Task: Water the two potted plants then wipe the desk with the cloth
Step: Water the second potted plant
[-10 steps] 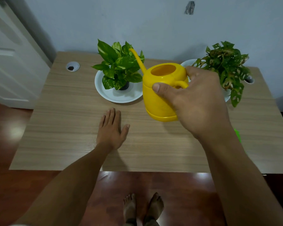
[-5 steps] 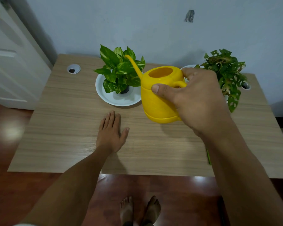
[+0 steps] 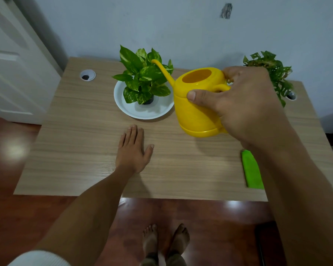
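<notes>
Bare feet (image 3: 165, 239) on the dark floor, then the desk (image 3: 81, 146). Left hand (image 3: 132, 150) lies flat on the wood, fingers straight and together, holding nothing. Green cloth (image 3: 251, 170) sits near the front edge, beside the right forearm. Right hand (image 3: 240, 104) is wrapped around the handle of the yellow watering can (image 3: 195, 112), thumb pressed on its side, spout over the left plant (image 3: 144, 77) in its white saucer (image 3: 142, 112). Right plant (image 3: 273, 70) stands behind that hand.
</notes>
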The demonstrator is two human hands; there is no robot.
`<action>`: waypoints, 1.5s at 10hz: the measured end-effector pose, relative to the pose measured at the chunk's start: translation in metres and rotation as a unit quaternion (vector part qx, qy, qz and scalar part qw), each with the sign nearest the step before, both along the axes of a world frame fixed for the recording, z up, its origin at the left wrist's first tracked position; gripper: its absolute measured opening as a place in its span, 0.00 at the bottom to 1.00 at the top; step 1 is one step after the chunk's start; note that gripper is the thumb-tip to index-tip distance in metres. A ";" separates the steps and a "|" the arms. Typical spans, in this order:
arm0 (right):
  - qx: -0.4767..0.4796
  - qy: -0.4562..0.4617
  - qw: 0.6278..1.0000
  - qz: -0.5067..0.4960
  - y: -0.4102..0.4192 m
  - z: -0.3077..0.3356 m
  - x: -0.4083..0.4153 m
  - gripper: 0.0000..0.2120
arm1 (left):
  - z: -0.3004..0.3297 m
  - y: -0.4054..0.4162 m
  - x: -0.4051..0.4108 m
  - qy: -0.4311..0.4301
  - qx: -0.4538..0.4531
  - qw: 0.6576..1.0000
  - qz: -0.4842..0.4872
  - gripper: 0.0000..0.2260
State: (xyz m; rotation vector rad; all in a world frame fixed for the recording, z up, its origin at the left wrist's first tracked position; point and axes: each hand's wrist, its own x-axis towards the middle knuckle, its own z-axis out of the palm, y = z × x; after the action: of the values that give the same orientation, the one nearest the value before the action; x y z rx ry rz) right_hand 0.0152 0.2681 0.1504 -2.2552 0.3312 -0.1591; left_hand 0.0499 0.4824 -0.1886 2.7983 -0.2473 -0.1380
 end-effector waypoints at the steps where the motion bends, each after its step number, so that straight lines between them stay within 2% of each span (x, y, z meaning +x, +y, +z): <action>1: -0.004 0.002 1.000 -0.011 0.003 -0.001 0.003 0.27 | -0.001 -0.001 0.000 -0.003 -0.003 1.000 0.000 0.36; 7: 0.008 0.008 1.000 -0.025 0.015 0.010 0.011 0.26 | -0.002 0.001 0.000 -0.010 -0.001 1.000 -0.003 0.36; 11: -0.015 0.006 0.999 -0.050 0.010 0.012 0.013 0.29 | -0.001 0.001 0.000 -0.005 -0.002 1.000 -0.004 0.36; 15: 0.008 0.012 1.000 -0.005 0.022 0.014 0.006 0.31 | 0.000 0.001 0.001 -0.016 -0.006 1.000 -0.003 0.36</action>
State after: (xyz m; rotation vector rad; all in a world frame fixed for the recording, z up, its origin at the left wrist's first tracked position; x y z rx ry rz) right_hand 0.0213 0.2902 0.1644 -2.2422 0.3544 -0.1339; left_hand 0.0505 0.4829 -0.1887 2.7899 -0.2622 -0.0936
